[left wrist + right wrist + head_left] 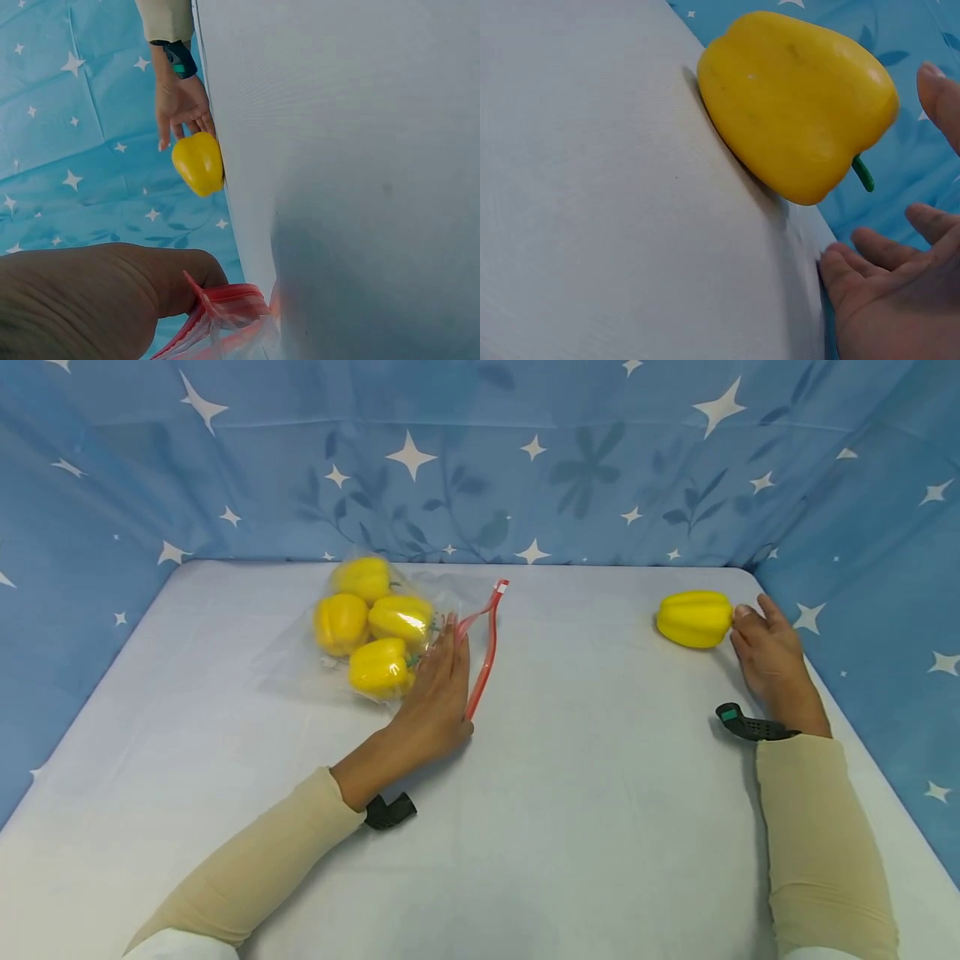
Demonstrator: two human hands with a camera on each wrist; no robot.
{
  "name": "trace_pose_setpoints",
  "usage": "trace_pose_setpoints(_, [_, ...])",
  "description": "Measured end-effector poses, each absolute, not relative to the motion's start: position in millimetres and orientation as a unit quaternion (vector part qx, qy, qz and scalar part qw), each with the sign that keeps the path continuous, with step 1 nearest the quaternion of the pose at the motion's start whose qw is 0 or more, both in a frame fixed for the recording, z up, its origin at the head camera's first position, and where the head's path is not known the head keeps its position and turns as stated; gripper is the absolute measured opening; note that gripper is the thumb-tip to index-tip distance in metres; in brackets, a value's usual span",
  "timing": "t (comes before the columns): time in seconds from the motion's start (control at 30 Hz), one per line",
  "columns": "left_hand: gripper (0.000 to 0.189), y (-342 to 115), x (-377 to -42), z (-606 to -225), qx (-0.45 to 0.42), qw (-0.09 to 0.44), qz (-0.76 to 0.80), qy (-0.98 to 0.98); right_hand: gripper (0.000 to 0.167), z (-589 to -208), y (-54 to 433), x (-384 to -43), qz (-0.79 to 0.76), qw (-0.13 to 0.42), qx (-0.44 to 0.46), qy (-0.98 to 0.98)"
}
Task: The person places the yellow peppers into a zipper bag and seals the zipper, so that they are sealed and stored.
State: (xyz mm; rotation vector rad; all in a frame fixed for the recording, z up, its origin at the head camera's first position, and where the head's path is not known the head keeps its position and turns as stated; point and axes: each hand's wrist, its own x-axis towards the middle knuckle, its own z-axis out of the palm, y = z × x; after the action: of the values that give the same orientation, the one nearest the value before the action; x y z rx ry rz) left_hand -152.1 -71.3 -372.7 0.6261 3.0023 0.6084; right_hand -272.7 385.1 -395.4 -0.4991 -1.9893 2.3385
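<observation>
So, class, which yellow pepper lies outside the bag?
The lone pepper by the right hand; the other four are all inside the clear bag.

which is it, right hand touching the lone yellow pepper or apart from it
Apart. The right wrist view shows it: a strip of blue cloth lies visible between the yellow pepper and the right hand.

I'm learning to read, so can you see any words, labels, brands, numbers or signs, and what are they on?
There are none that can be read.
Bag: nothing readable.
Loose pepper: no words.
White bit on the red zip: too small to tell.
Green patch on the black strap: too small to tell.
Cloth: stars and leaves, no words.
</observation>
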Motion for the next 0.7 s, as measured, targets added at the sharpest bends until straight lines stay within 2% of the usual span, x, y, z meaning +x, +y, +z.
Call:
trace_pose_setpoints(0.2, [0.111,-71,-153,-373,0.198,0.009,0.194,0.961,0.091,-397,388,-275,0.789,0.006,-0.126,-0.602])
trace_pose_setpoints(0.47, [0.111,-72,-152,-372,0.196,0.014,0.194,0.961,0.097,-396,381,-277,0.732,-0.012,-0.124,-0.669])
trace_pose_setpoints(0.7, [0.110,-72,-152,-372,0.198,0.014,0.197,0.960,0.087,-396,375,-278,0.724,-0.023,-0.125,-0.679])
